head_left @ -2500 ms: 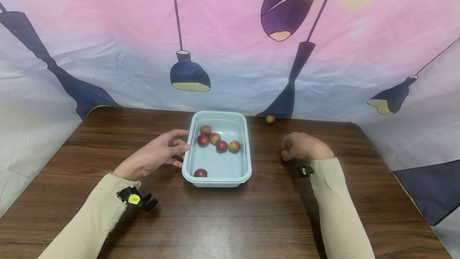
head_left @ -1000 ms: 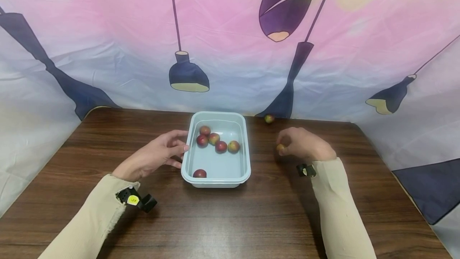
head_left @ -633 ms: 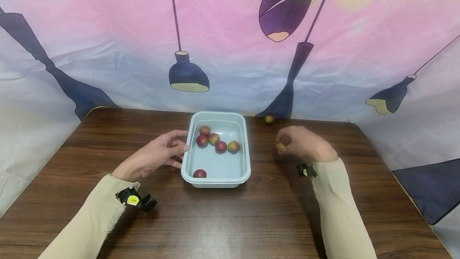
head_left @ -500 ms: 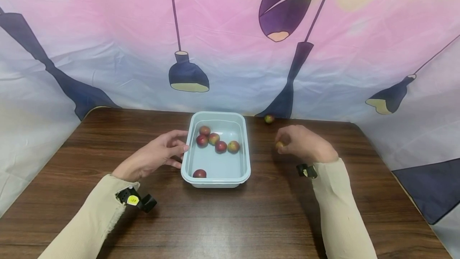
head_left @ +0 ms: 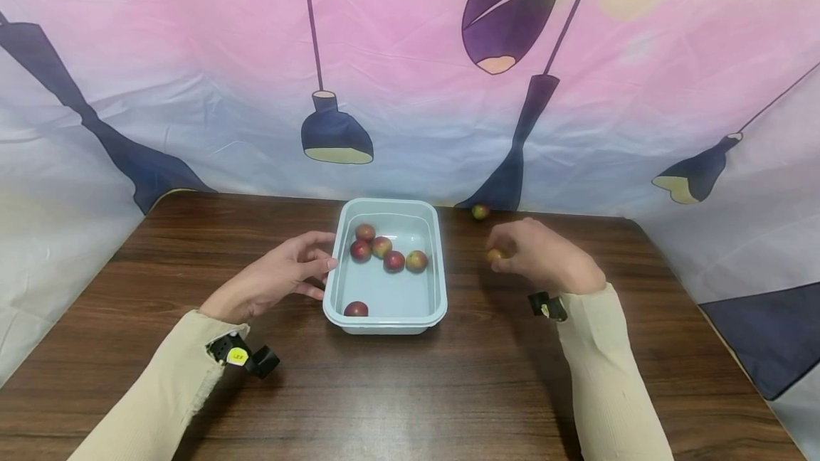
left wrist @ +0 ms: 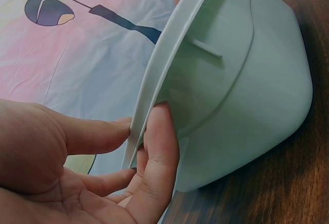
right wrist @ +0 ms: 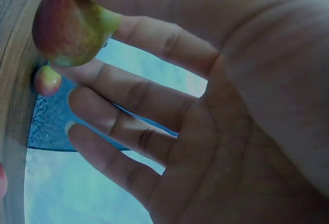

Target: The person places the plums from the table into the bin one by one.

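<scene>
My left hand (head_left: 285, 272) holds the left rim of a pale blue plastic tub (head_left: 336, 297). In the left wrist view the thumb lies on the rim's upper side and the fingers sit beneath it. Several small red-and-green apples lie in the tub: a cluster toward the back, including a red apple (head_left: 394, 260), and a lone apple (head_left: 356, 309) at the front. To the tub's right, my right hand (head_left: 541, 255) pinches another small apple (right wrist: 74, 26) between thumb and fingertips. The ring and little fingers extend away from it.
Another small apple (head_left: 480, 212) lies at the table's back edge, right of the tub. The brown wooden table (head_left: 410, 397) ends at a printed cloth backdrop (head_left: 410, 55) with painted lamps.
Pinching the apple, my right hand has moved a short way left and toward the back of the table. The left hand and the tub have stayed in place.
</scene>
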`<state>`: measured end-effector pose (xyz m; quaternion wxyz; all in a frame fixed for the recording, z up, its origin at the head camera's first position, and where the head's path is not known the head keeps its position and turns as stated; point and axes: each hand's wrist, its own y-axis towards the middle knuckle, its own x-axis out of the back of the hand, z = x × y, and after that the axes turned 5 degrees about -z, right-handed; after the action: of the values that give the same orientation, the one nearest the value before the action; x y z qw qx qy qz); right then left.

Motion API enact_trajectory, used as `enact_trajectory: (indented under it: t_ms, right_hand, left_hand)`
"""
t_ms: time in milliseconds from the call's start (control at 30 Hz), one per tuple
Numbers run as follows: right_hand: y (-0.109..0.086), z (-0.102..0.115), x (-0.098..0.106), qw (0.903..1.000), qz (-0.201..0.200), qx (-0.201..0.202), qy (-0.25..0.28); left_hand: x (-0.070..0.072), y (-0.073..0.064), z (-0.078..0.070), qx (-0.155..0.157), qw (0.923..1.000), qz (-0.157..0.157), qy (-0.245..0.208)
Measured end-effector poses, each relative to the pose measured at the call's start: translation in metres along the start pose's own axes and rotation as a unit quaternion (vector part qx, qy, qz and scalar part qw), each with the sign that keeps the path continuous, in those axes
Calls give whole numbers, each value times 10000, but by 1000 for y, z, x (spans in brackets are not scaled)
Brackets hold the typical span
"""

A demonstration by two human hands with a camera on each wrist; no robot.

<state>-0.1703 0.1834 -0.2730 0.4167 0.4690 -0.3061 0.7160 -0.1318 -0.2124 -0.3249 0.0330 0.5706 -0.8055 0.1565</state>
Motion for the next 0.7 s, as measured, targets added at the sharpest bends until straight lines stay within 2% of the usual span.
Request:
enact_trajectory:
  t_ms: [700]
  right_hand:
    - [-2,15,4,9987,-230,414,-198]
  left_hand:
    - [0,0,0,7,10000,1,47]
